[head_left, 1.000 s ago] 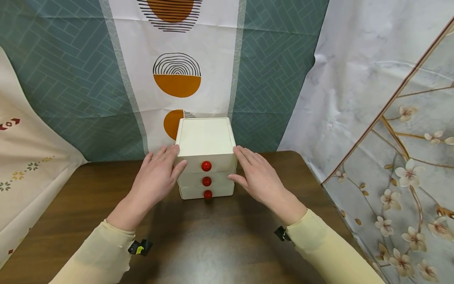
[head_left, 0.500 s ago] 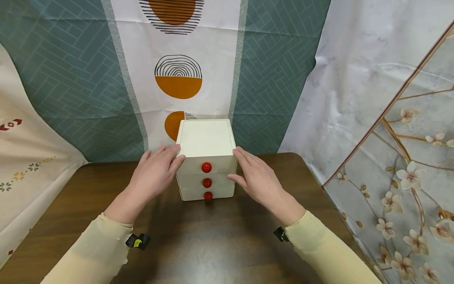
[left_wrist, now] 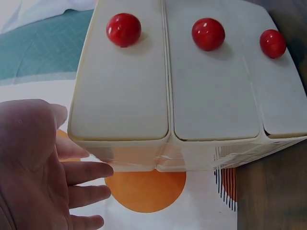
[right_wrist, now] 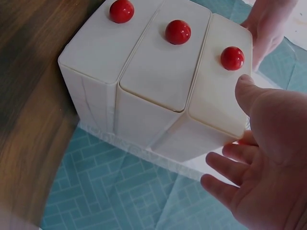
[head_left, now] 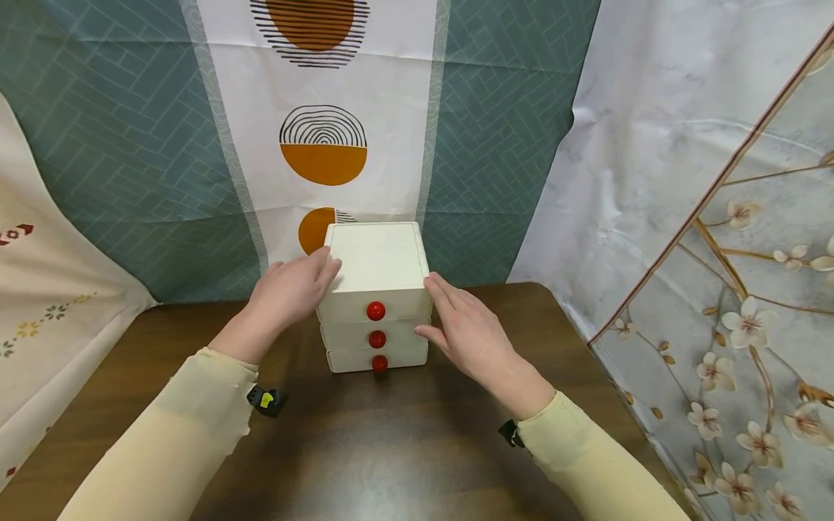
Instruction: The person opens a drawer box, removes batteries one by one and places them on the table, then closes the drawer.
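Note:
A small white chest of three stacked drawers, each with a round red knob, stands on the dark wooden table. My left hand is at its upper left edge, fingertips overlapping the rim of the top. In the left wrist view the fingers of the left hand reach out loosely beside the top drawer. My right hand lies along the right side, its fingertips right at the upper right edge. In the right wrist view its fingers are extended at the top drawer's side. All drawers are pushed in.
Behind the chest hangs a green and white cloth with orange half-circles. A floral cloth borders the table on the right, a cream cloth on the left.
My left hand has risen slightly, its fingers shifting from the chest's left side up over the top's edge. The right hand stays nearly where it was. The chest has kept its place.

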A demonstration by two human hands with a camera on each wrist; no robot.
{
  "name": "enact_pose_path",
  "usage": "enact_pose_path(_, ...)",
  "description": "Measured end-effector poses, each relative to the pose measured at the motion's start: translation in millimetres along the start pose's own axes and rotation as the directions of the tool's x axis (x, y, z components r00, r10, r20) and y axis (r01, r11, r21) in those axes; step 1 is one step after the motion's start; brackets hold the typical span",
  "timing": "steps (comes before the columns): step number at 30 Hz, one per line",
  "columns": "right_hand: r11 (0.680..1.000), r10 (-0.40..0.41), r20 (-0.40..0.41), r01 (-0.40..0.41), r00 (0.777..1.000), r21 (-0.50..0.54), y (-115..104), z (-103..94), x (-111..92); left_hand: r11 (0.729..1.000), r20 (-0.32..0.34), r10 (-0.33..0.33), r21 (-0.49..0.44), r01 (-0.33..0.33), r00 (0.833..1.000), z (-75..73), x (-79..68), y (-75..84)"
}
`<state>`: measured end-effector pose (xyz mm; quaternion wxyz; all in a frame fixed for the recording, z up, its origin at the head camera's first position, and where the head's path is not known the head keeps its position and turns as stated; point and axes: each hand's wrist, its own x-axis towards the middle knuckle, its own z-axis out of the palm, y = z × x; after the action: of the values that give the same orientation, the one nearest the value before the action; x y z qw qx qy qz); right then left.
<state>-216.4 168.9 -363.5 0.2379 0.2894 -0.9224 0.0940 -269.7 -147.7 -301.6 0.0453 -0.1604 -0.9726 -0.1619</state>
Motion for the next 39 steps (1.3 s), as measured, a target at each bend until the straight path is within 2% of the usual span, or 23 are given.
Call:
enact_pose_path(7,1.0,0.011,0.001,-0.011,1.0,-0.006,-1.4,1.7,0.5,0.999,0.014,-0.016,0.04,0.015,1.0,0.3,6.2,-3.7)
enact_pose_path(15,1.0,0.018,-0.007,-0.018,1.0,-0.008,-0.6,2.7,-0.4,0.999,0.063,-0.04,-0.015,0.041,0.997,-2.4,10.2,-9.5)
enact_pose_path(27,1.0,0.011,-0.015,-0.011,1.0,0.005,-4.5,2.0,-2.2,1.0,0.102,-0.026,-0.006,0.027,0.994,-1.5,17.8,-13.7)
enact_pose_path(39,1.0,-0.004,-0.013,0.003,1.0,-0.024,-4.9,1.9,-1.3,0.996,0.069,-0.01,0.088,0.004,0.998,-5.4,17.3,-9.9)
